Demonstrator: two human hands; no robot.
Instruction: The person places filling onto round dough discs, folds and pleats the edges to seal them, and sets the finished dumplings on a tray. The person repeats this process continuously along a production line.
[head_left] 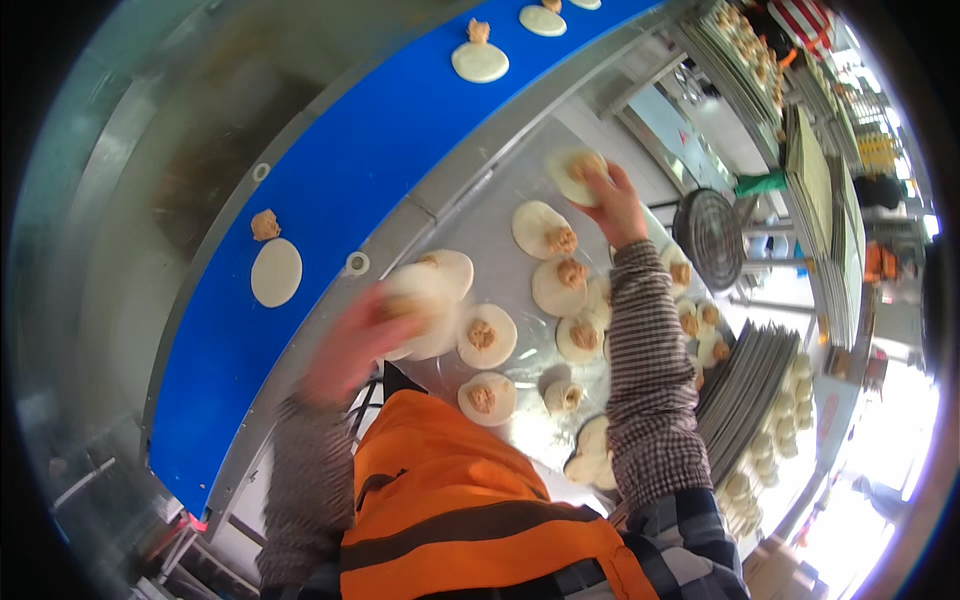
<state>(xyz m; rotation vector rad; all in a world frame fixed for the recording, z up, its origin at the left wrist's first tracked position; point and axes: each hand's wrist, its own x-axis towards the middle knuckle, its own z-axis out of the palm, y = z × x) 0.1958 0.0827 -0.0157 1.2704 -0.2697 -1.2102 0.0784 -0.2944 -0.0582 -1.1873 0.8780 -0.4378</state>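
Observation:
My right hand pinches a pale dough round with a lump of pinkish-brown filling, above the far side of the metal table. Lower left, my left hand is smeared by motion, its fingers closed at the edge of another dough round with filling, which is blurred too. Beneath and beside that one lies a dough round. Several flat rounds with filling rest on the metal table between my arms, among them a dough round and a dough round. My right forearm hides some pieces.
A blue conveyor belt curves along the left, carrying a bare dough round beside a filling lump, and more rounds farther up. Right of the table are stacked trays, a round black object and racks of shaped dough pieces.

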